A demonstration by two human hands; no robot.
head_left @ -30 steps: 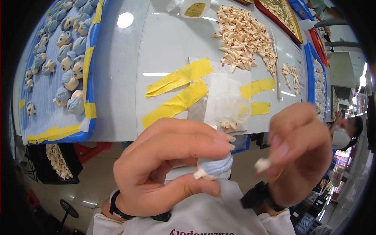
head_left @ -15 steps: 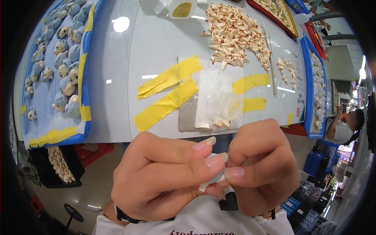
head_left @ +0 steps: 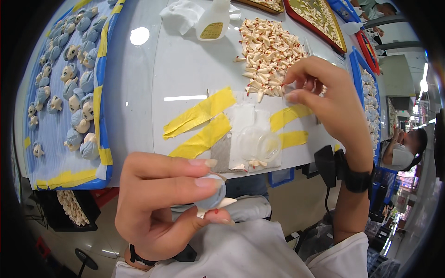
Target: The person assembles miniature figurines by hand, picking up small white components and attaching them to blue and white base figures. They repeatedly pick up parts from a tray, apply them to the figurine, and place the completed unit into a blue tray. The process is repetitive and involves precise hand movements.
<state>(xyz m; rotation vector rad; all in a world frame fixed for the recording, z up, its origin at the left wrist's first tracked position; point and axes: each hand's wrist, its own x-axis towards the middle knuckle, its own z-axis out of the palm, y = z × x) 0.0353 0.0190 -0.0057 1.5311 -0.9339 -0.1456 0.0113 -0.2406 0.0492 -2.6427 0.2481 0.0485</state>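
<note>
My left hand [head_left: 160, 201] pinches a small doll head [head_left: 214, 197] with pale blue hair, above my lap. Cream pointed pieces stick out from the head's underside, and a red spot shows beside them. My right hand [head_left: 327, 95] is at the near right edge of a pile of small cream pieces [head_left: 266, 48] with red tips. Its thumb and forefinger are drawn together in a pinch; whatever is between them is too small to make out. A clear round dish [head_left: 258, 144] rests on a white sheet [head_left: 242, 121], with a few cream pieces in front.
Yellow tape strips [head_left: 199, 113] lie around the sheet. A blue-edged tray [head_left: 103, 139] of doll heads is at left, a smaller blue tray [head_left: 359, 69] at right. A white bottle [head_left: 214, 21] and red-rimmed tray [head_left: 303, 21] stand at the back. Another person [head_left: 403, 150] sits far right.
My right hand has left the doll head and reached forward to the pile of cream pieces. My left hand keeps the head, now slightly further left and more visible. The view has shifted a little.
</note>
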